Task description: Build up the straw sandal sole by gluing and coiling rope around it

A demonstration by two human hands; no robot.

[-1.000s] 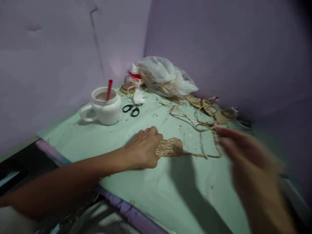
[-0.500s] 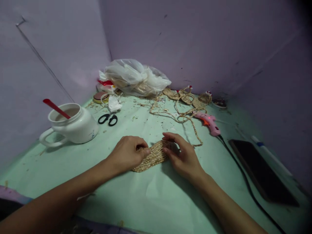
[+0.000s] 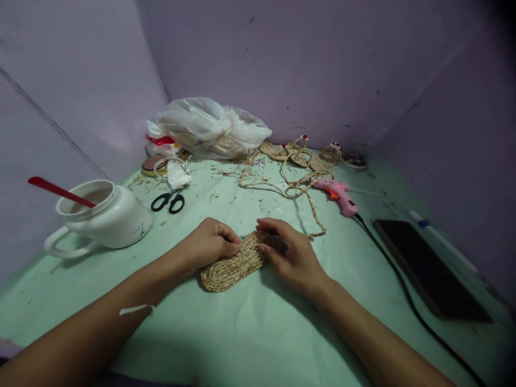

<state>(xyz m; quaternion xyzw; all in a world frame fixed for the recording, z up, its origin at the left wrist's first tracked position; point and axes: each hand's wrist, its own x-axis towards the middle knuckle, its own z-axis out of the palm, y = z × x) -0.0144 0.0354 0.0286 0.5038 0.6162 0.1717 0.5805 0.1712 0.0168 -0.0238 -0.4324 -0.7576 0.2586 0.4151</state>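
Note:
A woven sole-shaped piece (image 3: 231,270) of coiled, braided natural cord lies tilted between my hands, just over the green tabletop. My left hand (image 3: 212,242) pinches its upper left edge with thumb and fingers. At the far right end my right hand (image 3: 292,255) curls its thumb and fingers around the piece. A length of braided cord (image 3: 312,209) trails from behind my right hand toward the back of the table; where it joins the piece is hidden by that hand. Beyond it rests a pink glue gun (image 3: 336,193) with an orange trigger and a small red light.
At left stands a white mug (image 3: 116,217) with a red stick in it. Black-handled scissors (image 3: 167,203) lie nearby. At the back are a plastic bag (image 3: 213,129) and several woven pieces (image 3: 322,158). A dark phone (image 3: 429,269) and the glue gun's black cable (image 3: 403,293) lie at right.
My right hand came in from the right and took hold of the woven piece's right end. My left hand moved from lying over the piece to pinching its edge. The view turned right.

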